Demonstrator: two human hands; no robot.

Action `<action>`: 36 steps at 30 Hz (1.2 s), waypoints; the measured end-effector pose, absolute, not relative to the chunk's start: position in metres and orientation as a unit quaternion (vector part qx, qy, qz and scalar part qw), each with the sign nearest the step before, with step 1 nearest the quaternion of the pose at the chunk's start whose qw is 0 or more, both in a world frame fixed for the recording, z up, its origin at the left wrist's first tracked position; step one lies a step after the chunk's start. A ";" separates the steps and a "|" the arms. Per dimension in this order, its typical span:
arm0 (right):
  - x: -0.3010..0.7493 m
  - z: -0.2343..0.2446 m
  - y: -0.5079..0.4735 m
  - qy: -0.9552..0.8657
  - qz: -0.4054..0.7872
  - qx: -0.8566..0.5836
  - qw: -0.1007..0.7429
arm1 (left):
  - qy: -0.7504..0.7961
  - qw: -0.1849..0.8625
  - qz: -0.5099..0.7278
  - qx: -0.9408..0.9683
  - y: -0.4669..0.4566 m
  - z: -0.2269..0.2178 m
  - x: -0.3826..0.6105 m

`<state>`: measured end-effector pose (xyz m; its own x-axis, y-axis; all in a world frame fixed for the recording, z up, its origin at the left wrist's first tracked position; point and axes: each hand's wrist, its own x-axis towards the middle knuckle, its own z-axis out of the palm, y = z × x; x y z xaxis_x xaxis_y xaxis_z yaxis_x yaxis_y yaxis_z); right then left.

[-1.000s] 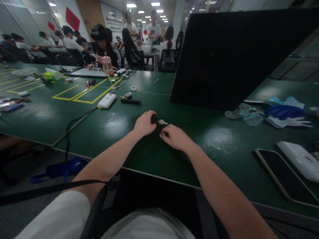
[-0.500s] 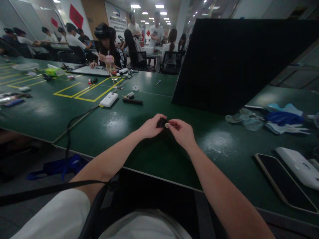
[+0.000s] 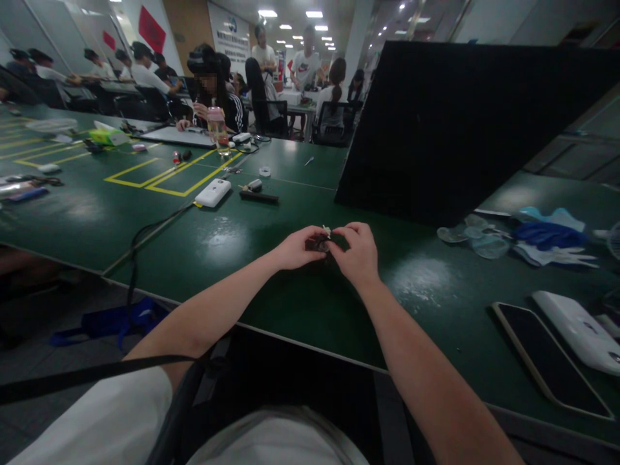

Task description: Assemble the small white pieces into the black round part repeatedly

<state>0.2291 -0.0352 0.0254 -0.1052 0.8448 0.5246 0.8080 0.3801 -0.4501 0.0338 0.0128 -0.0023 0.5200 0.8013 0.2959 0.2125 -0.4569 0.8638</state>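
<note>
Both hands meet above the green table (image 3: 285,297) in front of me. Between the thumb and fingers of my left hand (image 3: 296,248) is a small dark object (image 3: 318,243), too dim to name. A small pale piece (image 3: 327,230) shows at its upper side, close to the fingertips of my right hand (image 3: 358,252). The right thumb and index finger curve toward the dark object, their tips at its right side. What the right fingertips grip is too small to make out.
A large black panel (image 3: 450,135) leans at the right. Gloves (image 3: 547,236), clear plastic pieces (image 3: 479,234), a phone (image 3: 549,355) and a white device (image 3: 578,329) lie right. Ahead are another white device (image 3: 213,192), a black bar (image 3: 259,197) and a bottle (image 3: 217,129). People sit beyond.
The pale piece, earlier between the right fingertips at the dark object's right side, now shows at its upper side. My right fingers have shifted up slightly, and the dark object appears turned.
</note>
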 end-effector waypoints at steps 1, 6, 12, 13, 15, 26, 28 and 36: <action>0.231 0.025 -0.033 -0.730 0.023 -0.565 0.384 | 0.337 0.403 0.374 0.764 0.013 -0.002 0.034; 0.239 0.014 -0.012 -0.719 0.018 -0.606 0.341 | 0.442 0.339 0.476 0.681 0.023 0.000 0.028; 0.231 -0.007 0.012 -0.781 0.066 -0.605 0.143 | 0.509 0.281 0.508 0.636 0.037 -0.002 0.021; 0.231 -0.010 0.013 -0.780 0.062 -0.608 0.132 | 0.513 0.277 0.501 0.639 0.037 -0.003 0.021; 0.236 -0.014 0.012 -0.777 0.045 -0.612 0.137 | 0.515 0.272 0.486 0.651 0.035 -0.003 0.023; 0.266 0.006 -0.005 -0.695 0.080 -0.697 0.158 | 0.471 0.249 0.352 0.769 0.006 0.008 0.029; 0.264 0.015 -0.011 -0.705 0.088 -0.675 0.200 | 0.469 0.255 0.329 0.779 0.006 0.007 0.029; 0.231 0.032 -0.035 -0.719 0.129 -0.553 0.400 | 0.486 0.232 0.266 0.799 0.008 0.005 0.027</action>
<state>0.2309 -0.0350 0.0320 -0.0680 0.8987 0.4333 0.6923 0.3552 -0.6281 0.0268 0.0080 0.0052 0.3857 0.9008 0.1994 0.6541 -0.4194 0.6295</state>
